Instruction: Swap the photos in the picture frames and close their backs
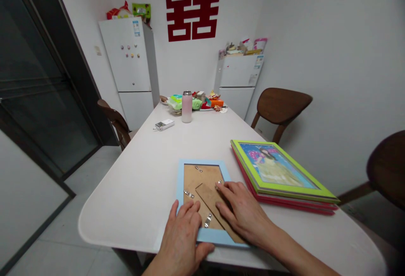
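A light blue picture frame (181,174) lies face down on the white table (142,183), its brown backing board (198,179) up, with small metal clips and a fold-out stand. My left hand (182,236) rests flat on the frame's near left part, fingers stretched out. My right hand (242,210) lies on the backing board at the right, fingers extended, fingertips beside a metal clip (218,183). Neither hand holds anything.
A stack of frames, green on top with a fairy picture (278,170), lies to the right. Farther back stand a pink bottle (186,106), a small silver device (163,125) and assorted packets. Wooden chairs (280,107) surround the table; two white fridges stand behind.
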`<state>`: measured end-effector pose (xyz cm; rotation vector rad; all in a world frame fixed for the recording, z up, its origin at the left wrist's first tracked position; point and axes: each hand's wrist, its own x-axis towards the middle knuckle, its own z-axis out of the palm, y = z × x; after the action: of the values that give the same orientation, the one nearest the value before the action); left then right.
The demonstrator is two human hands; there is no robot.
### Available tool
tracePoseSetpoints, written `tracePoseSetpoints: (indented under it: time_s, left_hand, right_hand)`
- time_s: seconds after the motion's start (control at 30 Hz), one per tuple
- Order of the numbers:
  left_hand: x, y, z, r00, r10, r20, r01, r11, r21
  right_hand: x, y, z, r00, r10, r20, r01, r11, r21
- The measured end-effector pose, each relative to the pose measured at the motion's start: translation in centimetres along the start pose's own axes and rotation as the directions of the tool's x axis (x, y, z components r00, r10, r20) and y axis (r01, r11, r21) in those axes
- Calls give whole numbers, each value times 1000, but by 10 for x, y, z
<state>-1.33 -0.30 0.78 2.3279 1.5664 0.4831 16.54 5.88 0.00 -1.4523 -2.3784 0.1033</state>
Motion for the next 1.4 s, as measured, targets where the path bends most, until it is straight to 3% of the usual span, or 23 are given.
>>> tracePoseSetpoints:
  time_s: [0.23,0.5,0.6,0.73,1.17,1.4]
  left_hand:
    - [-1,2,0,999,-12,-36,12,1000,-8]
    - [-2,1,2,998,-25,-49,24,1000,-20]
    - [-2,0,3,999,-15,-46,14,1000,-18]
    - [-1,-1,5,999,-2,-44,1,1000,-10]
    - [-2,0,5,998,-13,-54,11,1000,-29]
    - [0,0,6,999,-10,-50,8,999,-34]
  right_hand:
    - [16,0,5,999,-1,-34,-1,998,-55]
    - [33,24,10,996,-81,41,83,996,-28]
    - [35,26,9,999,-45,31,45,999,-23]
    - [37,22,9,999,19,30,-18,1000,-5]
    - [32,32,5,997,-67,47,60,988,140]
    - [23,27,7,999,-47,-1,47,997,63]
